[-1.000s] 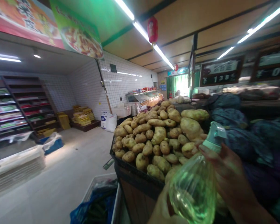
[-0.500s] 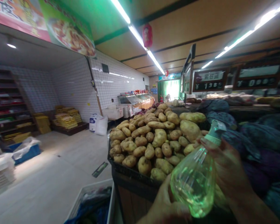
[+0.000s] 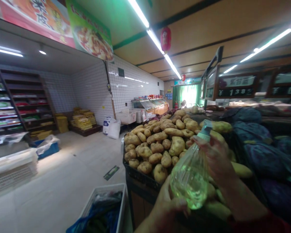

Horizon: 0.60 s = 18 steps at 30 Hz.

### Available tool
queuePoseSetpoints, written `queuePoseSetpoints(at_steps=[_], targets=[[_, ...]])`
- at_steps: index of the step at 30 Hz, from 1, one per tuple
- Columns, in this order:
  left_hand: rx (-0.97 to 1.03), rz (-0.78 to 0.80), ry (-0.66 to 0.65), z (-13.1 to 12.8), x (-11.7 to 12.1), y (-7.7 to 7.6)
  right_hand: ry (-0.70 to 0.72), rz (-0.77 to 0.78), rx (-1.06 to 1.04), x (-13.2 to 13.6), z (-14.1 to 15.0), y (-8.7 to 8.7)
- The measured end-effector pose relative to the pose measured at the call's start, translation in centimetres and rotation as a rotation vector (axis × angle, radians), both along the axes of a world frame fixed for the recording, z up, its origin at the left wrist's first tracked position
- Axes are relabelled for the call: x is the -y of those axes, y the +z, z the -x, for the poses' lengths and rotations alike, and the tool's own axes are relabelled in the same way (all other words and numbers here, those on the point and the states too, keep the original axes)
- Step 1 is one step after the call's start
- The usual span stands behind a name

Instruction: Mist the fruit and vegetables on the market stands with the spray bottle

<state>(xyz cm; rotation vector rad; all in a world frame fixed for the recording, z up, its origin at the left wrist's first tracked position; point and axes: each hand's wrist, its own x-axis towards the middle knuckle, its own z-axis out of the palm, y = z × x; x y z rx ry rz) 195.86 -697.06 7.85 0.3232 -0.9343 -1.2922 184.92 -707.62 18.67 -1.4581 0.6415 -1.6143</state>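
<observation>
Between my two hands is a clear spray bottle [image 3: 189, 178] with a pale green sprayer head and some liquid inside. It leans, with its top toward the upper right. My left hand [image 3: 166, 204] cups the lower left side and base of the bottle, thumb across its bottom. My right hand [image 3: 214, 153] is closed around the neck just below the sprayer head [image 3: 205, 129]. Directly behind the bottle rises a big heap of potatoes [image 3: 157, 147] in a dark-rimmed bin.
Purple cabbages [image 3: 264, 139] lie to the right, under price signs [image 3: 237, 87]. A white crate [image 3: 123, 200] with blue plastic stands on the floor [image 3: 70, 191] at the bin's left. Farther off are white sacks [image 3: 113, 127], a blue bin [image 3: 47, 148] and shelving [image 3: 30, 100].
The bottle and both hands have shifted left and slightly up across the potatoes. My view has turned left, so the surroundings appear farther right. Both hands keep their hold.
</observation>
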Motion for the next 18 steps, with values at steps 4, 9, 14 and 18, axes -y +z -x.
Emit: queuePoseSetpoints(at_steps=[4,9,14,18], targets=[[0.032,-0.023,0.134,-1.5,-0.5,-0.9,0.162,-0.003,-0.015,-0.3,-2.6,0.4],[0.030,-0.066,0.268,-3.0,-1.4,-1.8,0.318,0.003,-0.003,0.4,-6.2,0.1],[-0.001,-0.143,0.394,-4.2,-2.5,-3.5,0.489,-0.012,-0.056,0.4,-9.6,-0.5],[-0.008,-0.154,0.479,-5.3,-3.1,-6.1,0.572,-0.026,-0.111,-0.6,-11.8,-0.9]])
